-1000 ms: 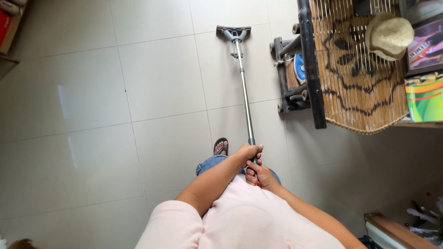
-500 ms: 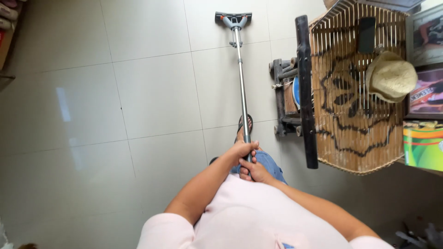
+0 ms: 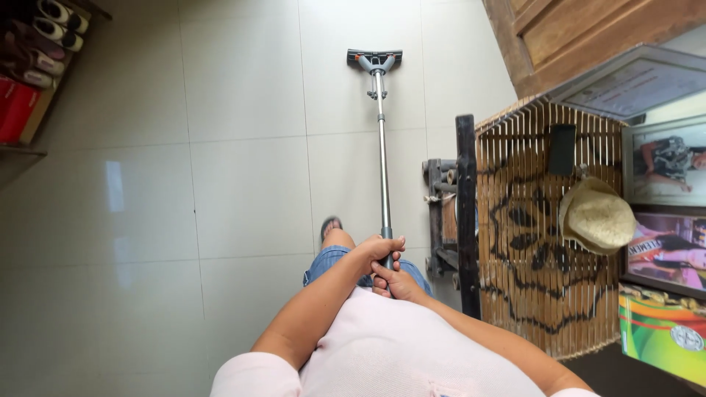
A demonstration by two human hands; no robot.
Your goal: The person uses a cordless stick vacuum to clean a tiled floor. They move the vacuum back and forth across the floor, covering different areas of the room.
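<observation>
Tiled floor [image 3: 243,184], glossy. Both hands, left [image 3: 380,248] above right [image 3: 393,279], closed round the mop [image 3: 382,162] pole; its head now lies farther up the tiles, past the bamboo chair [image 3: 544,228]. Stroke advancing with the person's step.

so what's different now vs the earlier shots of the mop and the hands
The person has stepped forward along the tiled floor: the bamboo table with its straw hat sits lower in view, and a wooden door and shoe rack have come into sight. The visible sandalled foot now shows left of the mop pole. Unchanged: left hand and right hand stay gripped on the pole, mop head flat on the floor ahead.
</observation>
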